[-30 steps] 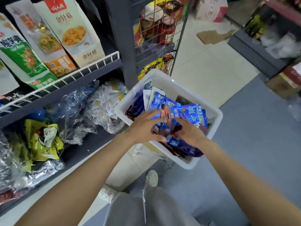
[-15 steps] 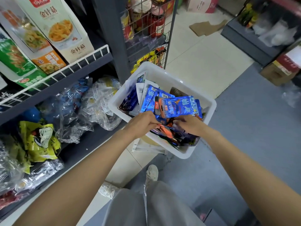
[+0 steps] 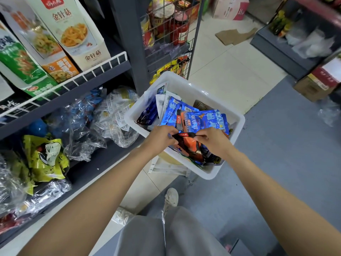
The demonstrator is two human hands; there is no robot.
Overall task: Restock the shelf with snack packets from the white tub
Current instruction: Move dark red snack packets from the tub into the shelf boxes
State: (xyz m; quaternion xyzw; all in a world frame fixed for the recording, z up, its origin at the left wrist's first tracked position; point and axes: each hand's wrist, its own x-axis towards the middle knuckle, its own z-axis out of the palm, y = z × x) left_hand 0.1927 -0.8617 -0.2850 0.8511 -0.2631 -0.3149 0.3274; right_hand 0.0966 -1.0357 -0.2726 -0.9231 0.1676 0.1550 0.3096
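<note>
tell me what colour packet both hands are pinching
Orange and black packet, seen in the head view.

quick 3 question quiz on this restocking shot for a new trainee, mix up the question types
1. True or false: both hands hold the same orange packet.
2. The white tub is: A) on the upper shelf B) right of the shelves, over the floor C) on the person's lap.
3. What colour are most packets at the top of the pile in the tub?

Key
1. True: the left hand and right hand pinch its dark top edge.
2. B.
3. Blue, like the blue packet just beyond the hands.
</note>
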